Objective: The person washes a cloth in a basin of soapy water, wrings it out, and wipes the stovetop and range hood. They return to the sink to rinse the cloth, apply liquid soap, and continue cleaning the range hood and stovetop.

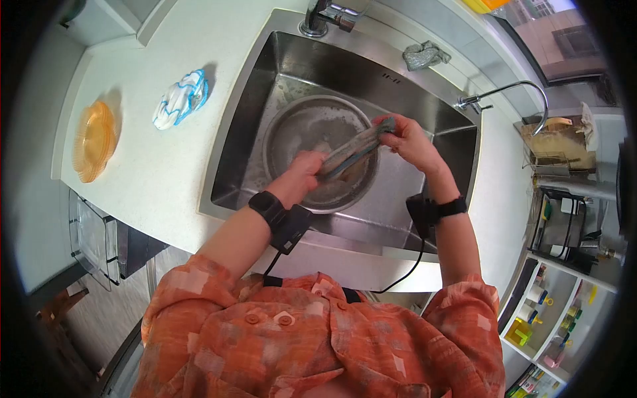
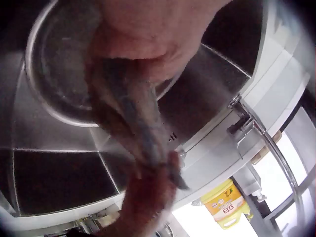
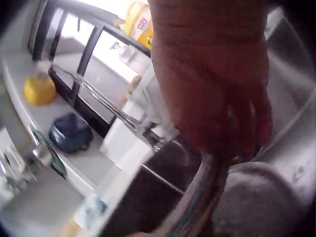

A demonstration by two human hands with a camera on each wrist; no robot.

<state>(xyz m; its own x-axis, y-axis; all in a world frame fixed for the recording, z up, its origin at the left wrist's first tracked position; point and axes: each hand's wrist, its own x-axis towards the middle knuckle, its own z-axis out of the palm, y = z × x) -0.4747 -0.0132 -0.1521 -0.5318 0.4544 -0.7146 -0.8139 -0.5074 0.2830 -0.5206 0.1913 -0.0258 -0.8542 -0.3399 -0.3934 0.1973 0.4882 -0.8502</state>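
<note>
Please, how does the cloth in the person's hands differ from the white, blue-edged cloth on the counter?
The held cloth looks mostly greyish; the white cloth has bright blue edges. The held cloth is drawn out long between the left hand and right hand, while the white cloth lies bunched. The held cloth is above the basin; the white cloth rests on the counter. Neither is spread flat.

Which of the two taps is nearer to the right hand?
The thin, arched tap by the sink's far right corner; the thicker tap stands by its far left corner, farther from the right hand.
</note>
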